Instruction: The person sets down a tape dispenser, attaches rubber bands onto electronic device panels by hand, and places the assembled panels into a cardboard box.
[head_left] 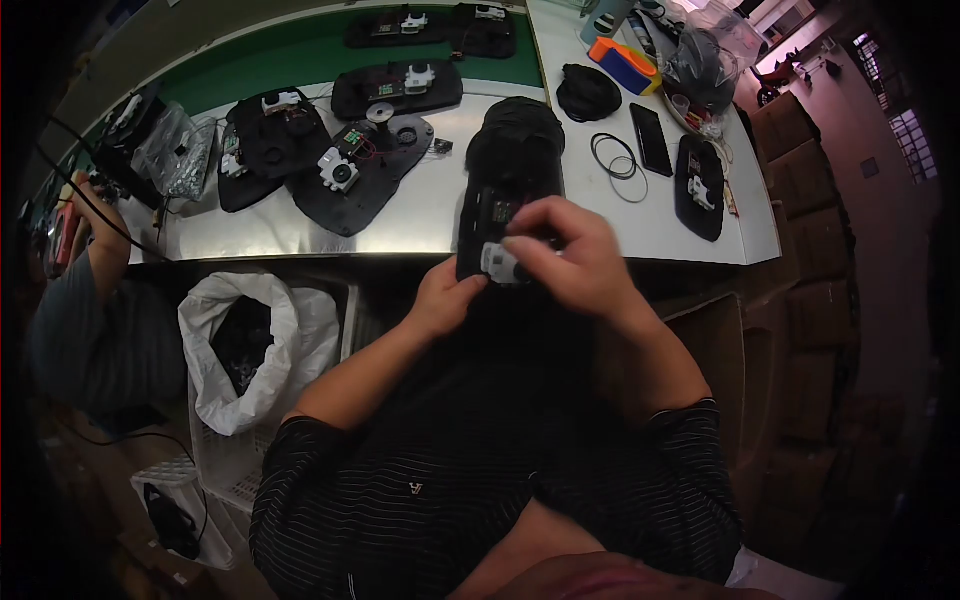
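A long black panel [474, 225] lies at the table's front edge before me, its upper part under a bunched black piece [515, 140]. A white module [494, 262] is fitted at its near end, beside a small dark circuit board [503, 210]. My left hand [443, 300] grips the panel's lower left edge, thumb near the module. Over the module hovers my right hand [572, 255], thumb and forefinger brought together in a pinch. Whatever is between those fingertips is too small or hidden to make out.
Similar black panels with white modules, such as one [360, 175] with loose wires, lie left and behind. At right are a phone [651, 140], a black cord loop [618, 160] and another panel [699, 190]. A white sack [205, 375] stands below; a co-worker's arm [105, 245] is far left.
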